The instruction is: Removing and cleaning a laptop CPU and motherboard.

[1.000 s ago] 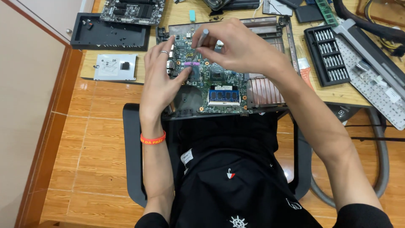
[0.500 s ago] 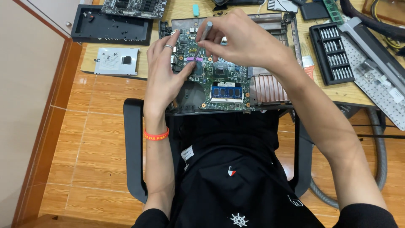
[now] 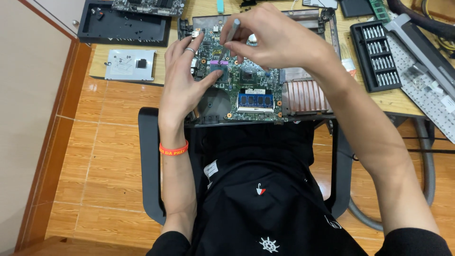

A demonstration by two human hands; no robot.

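A green laptop motherboard (image 3: 251, 87) lies on the near edge of a wooden desk (image 3: 393, 99), with a blue memory module (image 3: 255, 99) and a copper heat sink (image 3: 303, 96) on it. My left hand (image 3: 182, 83) rests flat on the board's left part, thumb beside a small dark chip (image 3: 219, 72). My right hand (image 3: 275, 40) hovers above the board's top, fingers pinched on a thin grey screwdriver (image 3: 230, 35) whose tip points down towards a purple strip by the chip.
A black tray of screwdriver bits (image 3: 377, 54) sits to the right, next to a grey keyboard (image 3: 422, 71). A black laptop shell (image 3: 124, 23) and a silver metal bracket (image 3: 130, 65) lie at the left. A grey hose (image 3: 426, 166) hangs below the desk.
The view has shifted so the desk sits higher in frame. My left hand has settled flatter on the board; my right hand keeps the screwdriver over the same spot.
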